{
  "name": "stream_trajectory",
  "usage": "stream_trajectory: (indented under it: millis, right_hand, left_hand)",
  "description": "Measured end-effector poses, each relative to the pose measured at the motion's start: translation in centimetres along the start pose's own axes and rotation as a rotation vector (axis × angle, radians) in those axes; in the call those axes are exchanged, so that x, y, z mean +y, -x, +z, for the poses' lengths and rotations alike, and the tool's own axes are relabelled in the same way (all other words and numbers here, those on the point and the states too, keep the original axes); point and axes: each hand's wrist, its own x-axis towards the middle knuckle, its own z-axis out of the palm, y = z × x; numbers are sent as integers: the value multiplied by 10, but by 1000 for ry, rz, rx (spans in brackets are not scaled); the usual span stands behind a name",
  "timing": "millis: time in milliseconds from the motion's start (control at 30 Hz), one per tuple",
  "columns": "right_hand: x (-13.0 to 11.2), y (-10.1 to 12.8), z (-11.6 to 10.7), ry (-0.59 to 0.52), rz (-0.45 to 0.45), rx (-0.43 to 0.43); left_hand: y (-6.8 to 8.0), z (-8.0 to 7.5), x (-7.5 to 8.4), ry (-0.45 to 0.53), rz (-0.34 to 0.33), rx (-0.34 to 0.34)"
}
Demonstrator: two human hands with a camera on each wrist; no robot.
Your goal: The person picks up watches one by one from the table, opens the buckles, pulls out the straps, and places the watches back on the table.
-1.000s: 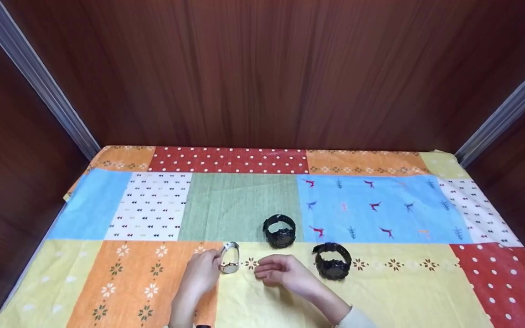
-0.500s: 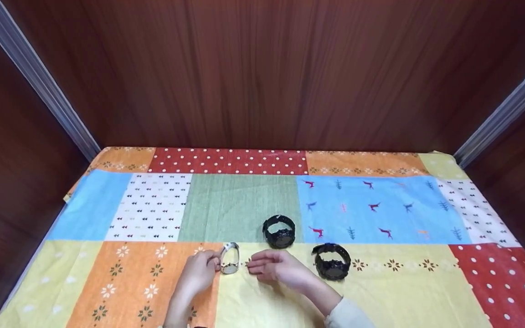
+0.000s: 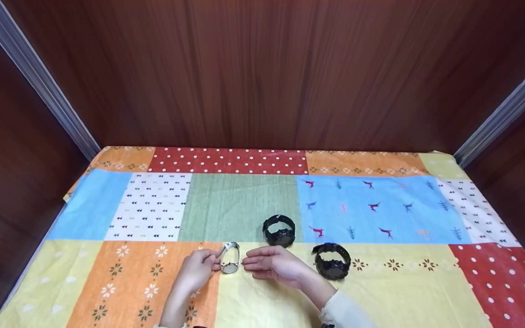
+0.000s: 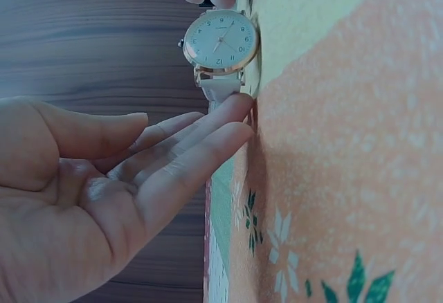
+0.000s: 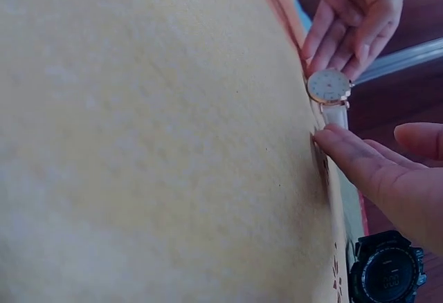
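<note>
Wht-strap wristwatch w/ round pale dial & rose-gold rim [image 4: 221,40] stands on the patchwork-cloth surface [image 3: 244,205], strap looped, dial twd the person, btwn both hands. L hand [image 3: 195,272]: fingers extended, thumb apart, tips at strap; contact unclear. R hand [image 3: 277,266]: fingers straight, tips just beside same watch, opp. side. Chunky blk round wristwatch [image 3: 283,237] just beyond R hand; 2nd chunky blk wristwatch [image 3: 334,269] nr R wrist, on yellow patch. Dk wood-grain wall [image 3: 262,73] at back.
</note>
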Motion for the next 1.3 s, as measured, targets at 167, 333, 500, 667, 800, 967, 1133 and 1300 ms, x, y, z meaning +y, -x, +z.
stream_trajectory:
  millis: [167, 333, 500, 667, 800, 967, 1133, 1300]
  right_hand:
    - [0, -1, 1, -1, 3, -16]
    - [-1, -2, 2, -2, 6, -15]
    - [0, -2, 4, -13, 5, -8]
    - [0, 0, 4, -18, -5, -6]
    - [-2, 4, 3, -32, -22, 7]
    - [-10, 12, 3, -40, -46, 15]
    - [-17, 23, 0, -13, -87, 27]
    - [-24, 36, -8, -20, -107, 32]
  left_hand:
    - [0, 0, 1, -6, 6, 12]
    - [1, 1, 3, 24, 2, 7]
    - [-1, 2, 3, 88, -49, -7]
    - [-1, 5, 1, 133, -52, -10]
    - [0, 7, 1, 147, -22, -5]
    - [3, 10, 6, 199, 20, -10]
    - [6, 13, 13, 234, 57, -24]
    - [7, 18, 22, 260, 83, -53]
